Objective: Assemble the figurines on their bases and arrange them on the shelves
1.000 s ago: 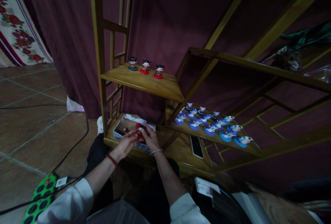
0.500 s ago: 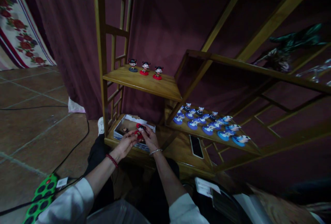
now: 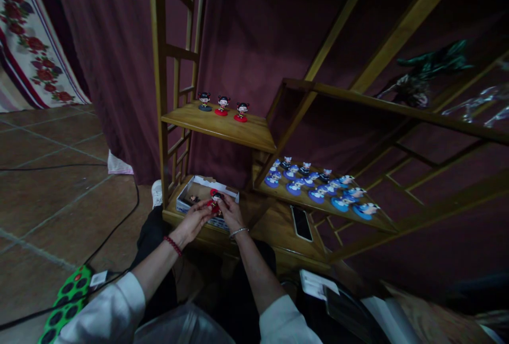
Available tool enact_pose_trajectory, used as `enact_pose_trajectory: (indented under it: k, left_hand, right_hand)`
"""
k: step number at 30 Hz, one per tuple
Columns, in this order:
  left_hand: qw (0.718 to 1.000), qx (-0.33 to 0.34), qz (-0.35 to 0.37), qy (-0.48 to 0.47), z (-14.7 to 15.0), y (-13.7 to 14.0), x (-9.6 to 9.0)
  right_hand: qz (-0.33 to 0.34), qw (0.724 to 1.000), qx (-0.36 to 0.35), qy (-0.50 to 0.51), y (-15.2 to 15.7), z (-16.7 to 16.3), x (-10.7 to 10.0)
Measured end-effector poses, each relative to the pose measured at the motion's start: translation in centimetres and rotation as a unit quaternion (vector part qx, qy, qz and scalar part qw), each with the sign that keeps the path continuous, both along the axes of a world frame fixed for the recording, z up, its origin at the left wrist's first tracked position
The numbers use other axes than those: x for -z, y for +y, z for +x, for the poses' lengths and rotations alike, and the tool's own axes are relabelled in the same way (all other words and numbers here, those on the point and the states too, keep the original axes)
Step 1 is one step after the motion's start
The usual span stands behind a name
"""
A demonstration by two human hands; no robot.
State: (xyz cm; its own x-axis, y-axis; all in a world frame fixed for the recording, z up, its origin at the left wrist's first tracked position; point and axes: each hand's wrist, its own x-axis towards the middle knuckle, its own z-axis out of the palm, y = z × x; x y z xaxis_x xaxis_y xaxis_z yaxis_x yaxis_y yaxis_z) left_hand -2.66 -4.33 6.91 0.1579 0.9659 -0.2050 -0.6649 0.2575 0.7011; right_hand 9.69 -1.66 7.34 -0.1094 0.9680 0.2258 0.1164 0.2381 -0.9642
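Note:
Between my hands is a small doll figurine (image 3: pixel 217 199) with black hair and red clothing, held just above an open box (image 3: pixel 185 202). My left hand (image 3: pixel 195 222) pinches its red lower part from the left. Fingers of my right hand (image 3: pixel 231 213) close on its right side. Inside the box lies another small figurine (image 3: pixel 193 199), and more may be hidden under my hands. On the wooden shelf (image 3: pixel 222 125) above stand three similar figurines: one on a dark base (image 3: pixel 204 101) and two on red bases, such as the rightmost one (image 3: pixel 241 112).
Right of the box, several purple and blue figurines (image 3: pixel 295 187) stand on a lower shelf. A phone (image 3: pixel 301 223) lies on the bottom board. Wooden bars (image 3: pixel 159 68) frame the left side. A green power strip (image 3: pixel 66 301) with cables lies on the floor.
My hands hold the figurine in nearly the same place over the box. The view has shifted slightly; the items on the shelves have not moved.

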Motion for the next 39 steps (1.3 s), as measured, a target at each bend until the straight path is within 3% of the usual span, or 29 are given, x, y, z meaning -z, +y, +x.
enact_pose_trajectory:
  k: [18,39]
  left_hand:
    - [1.0,0.001,-0.024,-0.003,0.2,-1.0,0.1]
    - [1.0,0.01,-0.02,-0.008,0.4,-0.7,0.7]
  right_hand:
    - [0.005,0.999,0.037,-0.028,-0.6,0.2,1.2]
    - [0.0,0.998,0.053,-0.025,-1.6,0.1,-0.1]
